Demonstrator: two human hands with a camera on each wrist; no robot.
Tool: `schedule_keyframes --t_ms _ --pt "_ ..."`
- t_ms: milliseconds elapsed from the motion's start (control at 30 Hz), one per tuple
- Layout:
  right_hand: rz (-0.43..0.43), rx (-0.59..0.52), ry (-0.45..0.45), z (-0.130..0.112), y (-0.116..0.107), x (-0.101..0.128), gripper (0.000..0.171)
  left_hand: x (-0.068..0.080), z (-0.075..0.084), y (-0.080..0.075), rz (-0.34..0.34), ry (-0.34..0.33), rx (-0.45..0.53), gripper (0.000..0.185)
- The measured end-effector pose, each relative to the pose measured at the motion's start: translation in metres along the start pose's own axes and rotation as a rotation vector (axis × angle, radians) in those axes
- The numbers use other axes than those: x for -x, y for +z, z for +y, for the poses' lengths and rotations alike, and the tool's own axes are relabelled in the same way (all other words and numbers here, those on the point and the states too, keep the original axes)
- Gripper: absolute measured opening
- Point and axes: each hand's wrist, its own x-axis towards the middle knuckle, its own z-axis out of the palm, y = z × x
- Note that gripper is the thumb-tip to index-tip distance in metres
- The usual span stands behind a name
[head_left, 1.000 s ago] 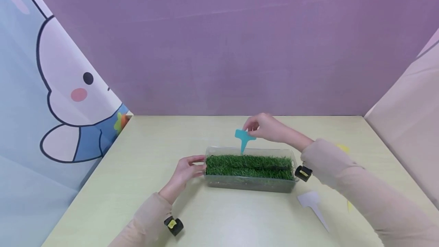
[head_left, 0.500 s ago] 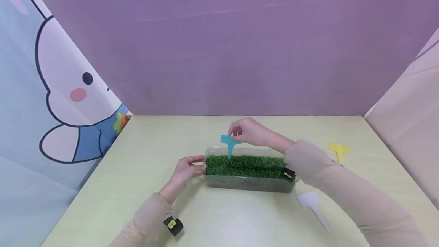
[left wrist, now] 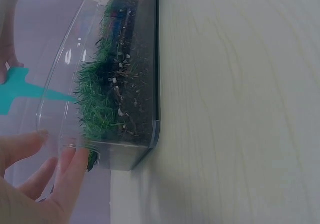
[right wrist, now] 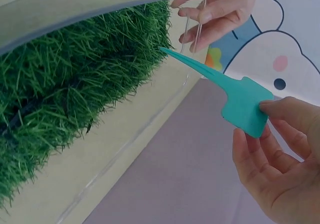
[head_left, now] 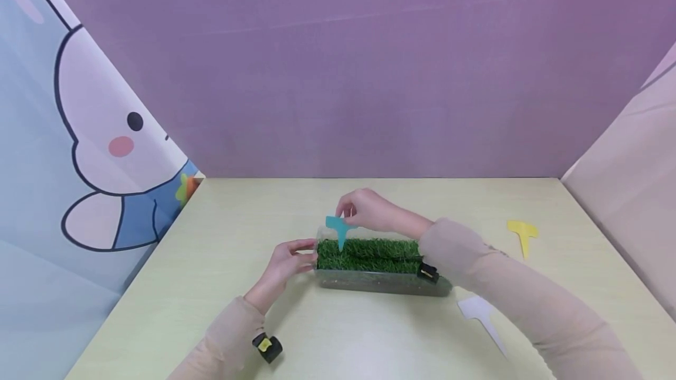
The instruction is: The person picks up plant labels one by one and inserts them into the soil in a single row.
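Note:
My right hand (head_left: pixel 368 210) pinches the broad head of a teal T-shaped plant label (right wrist: pixel 248 103) between thumb and fingers. The label's pointed stem slants down to the grass near the left end of a clear plastic planter box (head_left: pixel 382 281). Inside this box, green grass-like strips (right wrist: pixel 85 68) top dark soil with pale bits (left wrist: pixel 122 78). At the box's left end, my left hand (head_left: pixel 282 263) rests its spread fingertips (left wrist: pixel 80 156) against the end wall and rim. The right forearm hides the box's right end in the head view.
A yellow T-shaped label (head_left: pixel 522 231) lies on the table to the right, beyond the right sleeve. A white label (head_left: pixel 477 308) lies nearer, beside the box's right front corner. Purple cloth (head_left: pixel 369 75) stands behind the pale wooden table (head_left: pixel 253 210).
My right hand has carried the teal label leftward and lower, from behind the box's middle to the grass near its left end. The yellow label has come into full view. My left hand stays put.

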Motion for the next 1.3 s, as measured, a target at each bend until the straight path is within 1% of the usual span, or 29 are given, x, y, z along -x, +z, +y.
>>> schedule_keyframes --t_ms 133,400,867,1067,1300 --pt "-0.003 0.010 -0.010 -0.002 0.004 -0.002 0.012 0.000 0.000 0.000 -0.001 -0.004 -0.003 0.036" --pt "-0.013 0.025 0.008 -0.006 0.011 -0.007 0.011 0.000 0.001 -0.001 0.009 -0.008 -0.001 0.036" --pt "-0.042 0.120 0.011 -0.009 0.025 -0.011 0.014 0.002 0.003 -0.002 -0.001 -0.005 -0.007 0.037" --pt "-0.054 0.126 0.013 -0.010 0.029 -0.012 0.014 0.003 0.004 -0.002 -0.009 -0.003 -0.012 0.038" --pt "-0.055 0.127 0.007 -0.010 0.032 -0.012 0.014 0.003 0.004 -0.001 0.000 -0.007 -0.014 0.038"
